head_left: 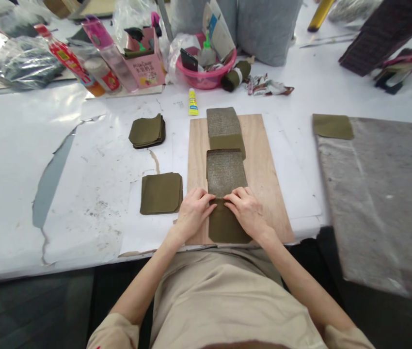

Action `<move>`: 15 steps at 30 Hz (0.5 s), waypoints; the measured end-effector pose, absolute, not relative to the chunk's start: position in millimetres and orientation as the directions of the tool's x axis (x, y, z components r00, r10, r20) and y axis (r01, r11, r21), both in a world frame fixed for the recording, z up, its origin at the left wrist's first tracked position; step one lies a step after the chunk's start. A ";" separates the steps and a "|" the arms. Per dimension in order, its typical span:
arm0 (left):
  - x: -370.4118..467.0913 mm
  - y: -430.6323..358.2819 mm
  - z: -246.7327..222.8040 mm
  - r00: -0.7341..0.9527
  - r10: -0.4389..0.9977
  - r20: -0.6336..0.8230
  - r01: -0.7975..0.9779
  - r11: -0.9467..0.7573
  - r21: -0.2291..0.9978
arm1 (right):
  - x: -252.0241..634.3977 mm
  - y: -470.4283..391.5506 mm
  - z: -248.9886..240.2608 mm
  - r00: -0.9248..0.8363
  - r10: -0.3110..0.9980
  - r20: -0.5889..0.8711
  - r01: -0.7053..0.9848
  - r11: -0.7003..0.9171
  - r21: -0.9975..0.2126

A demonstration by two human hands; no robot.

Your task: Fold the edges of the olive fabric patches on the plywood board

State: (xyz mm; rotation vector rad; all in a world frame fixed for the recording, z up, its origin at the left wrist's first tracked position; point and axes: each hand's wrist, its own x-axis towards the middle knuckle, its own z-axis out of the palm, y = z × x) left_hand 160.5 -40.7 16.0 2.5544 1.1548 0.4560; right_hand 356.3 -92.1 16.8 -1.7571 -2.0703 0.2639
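Note:
My left hand (194, 210) and my right hand (246, 210) press side by side on an olive-green fabric piece (227, 227) at the near end of a wooden board (264, 160). The fingertips of both hands rest where the olive fabric meets a grey textured square (225, 172) attached above it. A second piece of the same kind (224, 130), grey on top with an olive edge, lies farther up the board. Neither hand lifts anything; both lie flat with fingers curled down onto the fabric.
Left of the board sit a stack of olive squares (161, 193) and another stack (148, 131) behind it. A yellow glue tube (193, 102), a pink bowl (206, 72) and bottles stand at the back. A grey felt sheet (384, 194) with an olive piece (332, 126) lies right.

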 end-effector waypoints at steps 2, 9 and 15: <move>159.4 -39.4 14.5 0.615 0.773 0.156 0.671 -0.617 0.411 | 357.1 -90.2 16.2 -0.131 0.974 0.184 0.895 0.196 -0.401; 160.3 -36.8 16.9 0.619 0.777 0.117 0.677 -0.603 0.422 | 360.7 -91.3 12.6 -0.183 0.953 0.240 0.868 0.271 -0.416; 160.4 -36.5 16.3 0.626 0.771 0.117 0.672 -0.609 0.421 | 364.2 -89.0 10.6 -0.178 0.954 0.240 0.861 0.269 -0.431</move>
